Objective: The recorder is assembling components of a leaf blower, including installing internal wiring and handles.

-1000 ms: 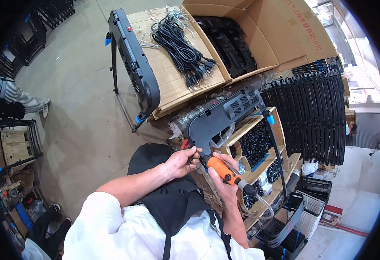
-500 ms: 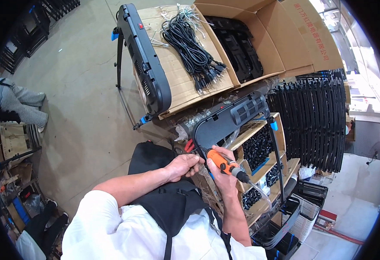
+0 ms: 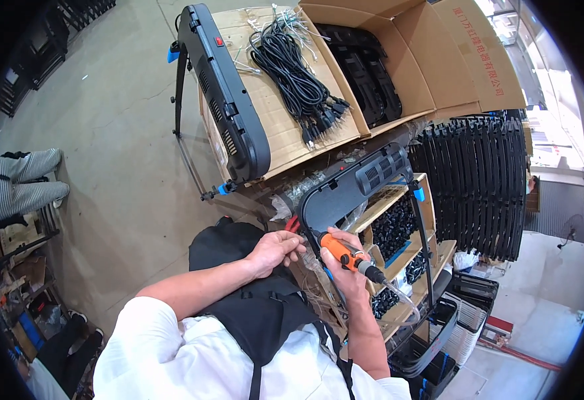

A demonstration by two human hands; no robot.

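Observation:
My right hand [image 3: 347,279] is wrapped round an orange air screwdriver [image 3: 340,252] with a clear hose at its rear end. The driver's front end lies at the near end of a black plastic housing [image 3: 332,202], which has vent slots and a small red switch. Whether the tip touches a screw is hidden. My left hand [image 3: 276,255] is closed in a pinch just left of that end, and what its fingertips hold is too small to make out. Red-handled pliers [image 3: 293,225] lie just beyond my left fingertips.
A second black housing [image 3: 229,100] on legs stands beside a cardboard sheet with bundled black power cords [image 3: 297,83]. Behind is an open carton [image 3: 415,57] of black parts. To the right are a wooden bin [image 3: 389,263] of small black pieces and stacked black frames [image 3: 469,187]. A co-worker's striped trousers [image 3: 29,180] show left.
My left fingertips have drawn back slightly left from the housing's end. My right hand keeps its grip on the driver in nearly the same place. The co-worker's legs at left have shifted.

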